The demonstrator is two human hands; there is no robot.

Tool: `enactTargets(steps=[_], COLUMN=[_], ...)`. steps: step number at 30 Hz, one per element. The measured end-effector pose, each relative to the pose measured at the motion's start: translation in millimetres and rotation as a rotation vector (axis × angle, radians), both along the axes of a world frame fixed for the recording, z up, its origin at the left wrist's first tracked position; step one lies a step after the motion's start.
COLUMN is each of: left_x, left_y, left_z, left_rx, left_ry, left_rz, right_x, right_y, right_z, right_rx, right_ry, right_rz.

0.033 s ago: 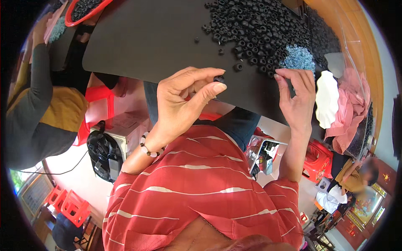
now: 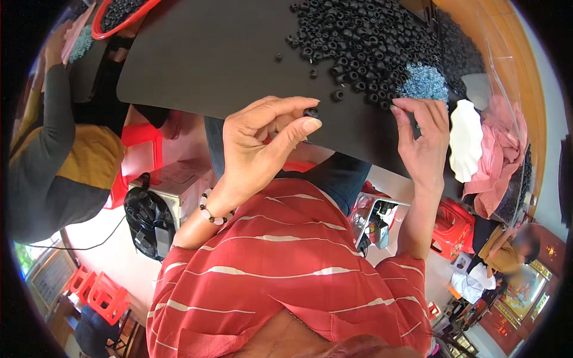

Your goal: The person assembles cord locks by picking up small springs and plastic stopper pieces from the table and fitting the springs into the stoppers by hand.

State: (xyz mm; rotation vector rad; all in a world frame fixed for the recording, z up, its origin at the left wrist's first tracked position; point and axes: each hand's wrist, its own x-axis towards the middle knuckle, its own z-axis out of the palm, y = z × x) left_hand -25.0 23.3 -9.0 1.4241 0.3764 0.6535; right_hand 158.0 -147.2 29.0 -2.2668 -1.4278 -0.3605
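Observation:
My left hand is raised over the near edge of the dark table. Its thumb and index finger pinch a small, round black part. My right hand is beside a heap of tiny pale-blue translucent pieces. There the thumb and index fingertips are pressed close together, and whatever lies between them is too small to make out. Beyond both hands spreads a large pile of black ring-like parts with open centres. One loose black part lies between my hands, a little farther off.
A white wavy-edged dish and a pink cloth are right of my right hand. At the far left, a red-rimmed basket holds more black parts. A co-worker sits on the left. Red stools stand below the table.

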Motion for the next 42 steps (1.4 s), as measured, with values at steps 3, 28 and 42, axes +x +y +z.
enactTargets(steps=[3,28,42], left_x=[0.4,8.5,10.0], left_y=[-4.9,-15.4,-14.2], left_z=[2.0,-1.5,1.6], left_rx=[-0.066,0.003,0.0], left_ry=[0.02,0.09,0.108], left_rz=[-0.006,-0.084,-0.095], right_x=[-0.1,28.7,29.7], right_y=[-6.6,46.0,41.6], right_z=[-0.8,17.4,7.9], right_rx=[-0.01,-0.351,-0.244], right_ry=[-0.011,-0.058,0.024], right_rz=[-0.034,0.049,0.042])
